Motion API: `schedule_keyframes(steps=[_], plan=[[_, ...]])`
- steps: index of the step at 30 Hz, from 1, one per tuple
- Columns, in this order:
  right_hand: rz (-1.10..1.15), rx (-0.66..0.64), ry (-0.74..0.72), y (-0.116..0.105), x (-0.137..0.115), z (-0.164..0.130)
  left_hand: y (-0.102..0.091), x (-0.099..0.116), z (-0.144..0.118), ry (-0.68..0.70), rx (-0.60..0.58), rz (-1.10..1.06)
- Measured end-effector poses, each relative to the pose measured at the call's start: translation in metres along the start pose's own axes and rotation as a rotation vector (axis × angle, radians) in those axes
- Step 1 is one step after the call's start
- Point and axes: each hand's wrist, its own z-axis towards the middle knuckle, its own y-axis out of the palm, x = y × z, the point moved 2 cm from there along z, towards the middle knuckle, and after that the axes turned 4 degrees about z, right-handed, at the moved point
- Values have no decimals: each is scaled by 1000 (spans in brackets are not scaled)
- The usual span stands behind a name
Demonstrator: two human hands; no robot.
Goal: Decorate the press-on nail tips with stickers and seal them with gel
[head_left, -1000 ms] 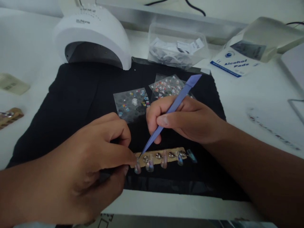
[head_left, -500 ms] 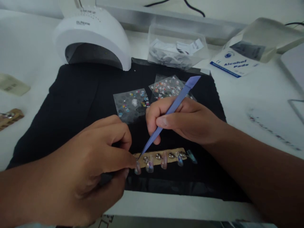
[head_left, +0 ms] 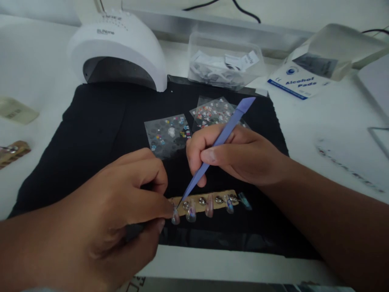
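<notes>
My right hand [head_left: 234, 152] grips purple tweezers [head_left: 223, 136] like a pen, their dark point down at the leftmost clear nail tip [head_left: 175, 217]. That nail tip sits at the left end of a tan display strip [head_left: 199, 206], where several glossy nail tips stick out from round metal studs. My left hand [head_left: 130, 202] is closed, its index finger and thumb pinching at the left edge of the same nail tip. Its fingers hide the strip's very end. Whether anything tiny sits at the tweezers' point is too small to tell.
Clear sticker sheets [head_left: 168, 134] with small coloured designs lie on a black cloth [head_left: 100, 117]. Behind stand a white nail lamp [head_left: 121, 44], a clear plastic box [head_left: 225, 61] of small packets and an alcohol pads box [head_left: 304, 77]. Another tan strip [head_left: 15, 152] lies at left.
The tweezers' point has shifted very slightly to the right at the leftmost nail tip. Both hands keep their grips, and the view has moved only a little.
</notes>
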Motion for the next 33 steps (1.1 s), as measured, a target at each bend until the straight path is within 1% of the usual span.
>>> schedule_keyframes(steps=[9, 16, 25, 33], plan=[[-29, 1, 31, 1, 0, 0, 0, 0, 4, 15, -6, -14], [-61, 6, 32, 1, -1, 0, 0, -1, 2, 9, -13, -27], [-113, 4, 10, 1, -1, 1, 4, -3, 1, -5, -22, 10], [-55, -10, 18, 0, 0, 1, 4, -3, 3, 3, -21, 37]])
